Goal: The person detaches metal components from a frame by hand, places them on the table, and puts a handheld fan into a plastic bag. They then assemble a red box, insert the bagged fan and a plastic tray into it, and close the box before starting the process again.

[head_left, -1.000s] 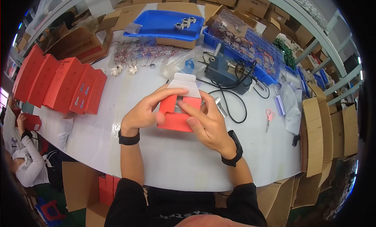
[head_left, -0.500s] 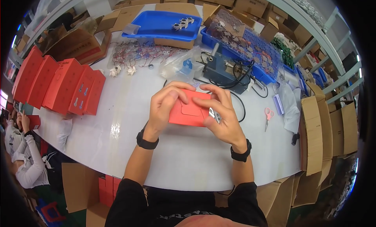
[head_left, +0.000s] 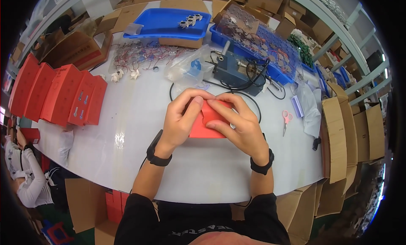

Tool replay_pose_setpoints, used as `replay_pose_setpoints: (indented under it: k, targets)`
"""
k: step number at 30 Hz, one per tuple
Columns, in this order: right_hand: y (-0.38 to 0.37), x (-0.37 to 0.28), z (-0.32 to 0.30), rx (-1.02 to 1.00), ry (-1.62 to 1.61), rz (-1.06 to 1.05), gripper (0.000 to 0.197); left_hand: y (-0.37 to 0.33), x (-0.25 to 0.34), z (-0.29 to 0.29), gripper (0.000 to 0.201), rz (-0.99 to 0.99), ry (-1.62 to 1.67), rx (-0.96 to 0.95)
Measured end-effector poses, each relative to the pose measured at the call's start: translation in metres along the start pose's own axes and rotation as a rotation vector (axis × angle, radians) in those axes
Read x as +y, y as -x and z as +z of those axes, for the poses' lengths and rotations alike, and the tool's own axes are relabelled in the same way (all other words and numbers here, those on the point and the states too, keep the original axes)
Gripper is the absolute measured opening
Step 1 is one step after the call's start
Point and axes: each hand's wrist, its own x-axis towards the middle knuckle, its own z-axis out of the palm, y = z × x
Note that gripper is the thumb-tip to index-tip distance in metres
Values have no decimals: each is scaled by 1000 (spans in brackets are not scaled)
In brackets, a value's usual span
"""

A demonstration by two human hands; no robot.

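A small red cardboard box (head_left: 206, 132) is between my two hands over the middle of the white table. My left hand (head_left: 182, 120) grips its left side, with the thumb and fingertips at the top flap. Around the right side my right hand (head_left: 242, 124) is closed, its thumb pressing on the upper face and its fingers meeting the left ones at the far edge. Both hands cover much of the box, so the flap's edge shows only in part. Black bands circle both wrists.
Red boxes (head_left: 63, 95) stand in a row at the left. A blue tray (head_left: 169, 31) with white parts lies at the back, near a plastic bag (head_left: 188, 69) and a dark blue device (head_left: 237, 74) with cables. Pink scissors (head_left: 286, 118) lie right. A person (head_left: 31, 177) sits far left.
My fingers have drawn together at the far edge of the box, and my right thumb has moved from the near right corner onto its upper face. The view has shifted slightly.
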Motion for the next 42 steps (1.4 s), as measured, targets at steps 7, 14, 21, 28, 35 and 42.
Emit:
replay_pose_setpoints:
  k: [7,14,21,28,35,42]
  targets:
    - [0,3,9,73,59,-38,37,-1,1,-3,24,16,-81,-26]
    - [0,-2,16,162,74,35,33,-5,5,-3,24,55,-77,-54]
    - [-3,-3,11,104,47,-7,32,-4,-1,-8,25,68,-84,-60]
    - [-2,-3,15,143,86,-12,29,-4,4,-15,28,101,-90,-127]
    - [1,-1,17,142,117,-33,30,-3,32,-29,40,168,-432,-229]
    - [-1,-8,13,30,-7,-30,35,1,44,-38,43,109,-520,-260]
